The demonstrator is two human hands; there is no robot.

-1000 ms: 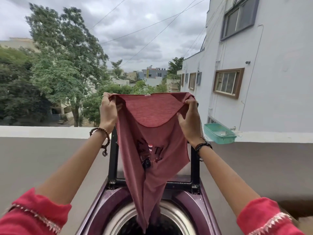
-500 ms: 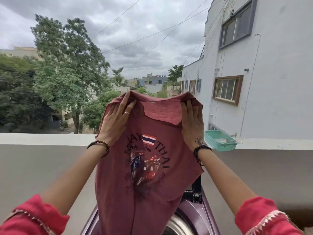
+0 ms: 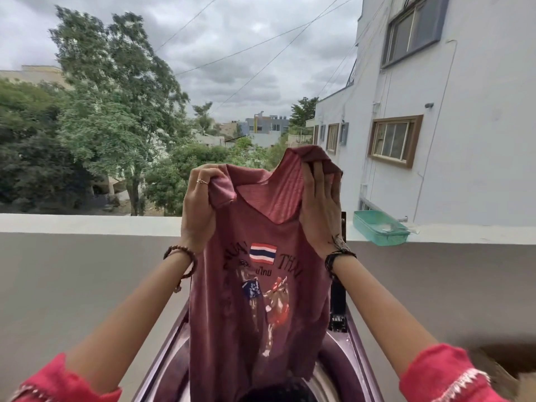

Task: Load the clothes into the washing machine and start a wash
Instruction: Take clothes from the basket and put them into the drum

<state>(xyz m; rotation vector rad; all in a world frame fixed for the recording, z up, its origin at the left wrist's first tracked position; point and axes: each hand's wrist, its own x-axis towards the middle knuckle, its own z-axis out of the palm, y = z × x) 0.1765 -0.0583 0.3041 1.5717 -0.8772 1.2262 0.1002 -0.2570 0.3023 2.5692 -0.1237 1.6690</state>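
Both bare forearms reach up and forward out of red, white-trimmed sleeves. The left hand (image 3: 198, 206), a ring on one finger and a brown bead bracelet at the wrist, has its fingers curled into a grip. The right hand (image 3: 320, 213), black cord bracelet at the wrist, pinches with fingers pointing up.

The shirt (image 3: 255, 285) is faded red, printed with a red, white and blue striped flag, dark lettering and two fighters, one in blue, one in red. The washer (image 3: 342, 355) is glossy purple. The tray (image 3: 380, 227) is teal. The sleeves (image 3: 443, 375) are pink-red with white trim.
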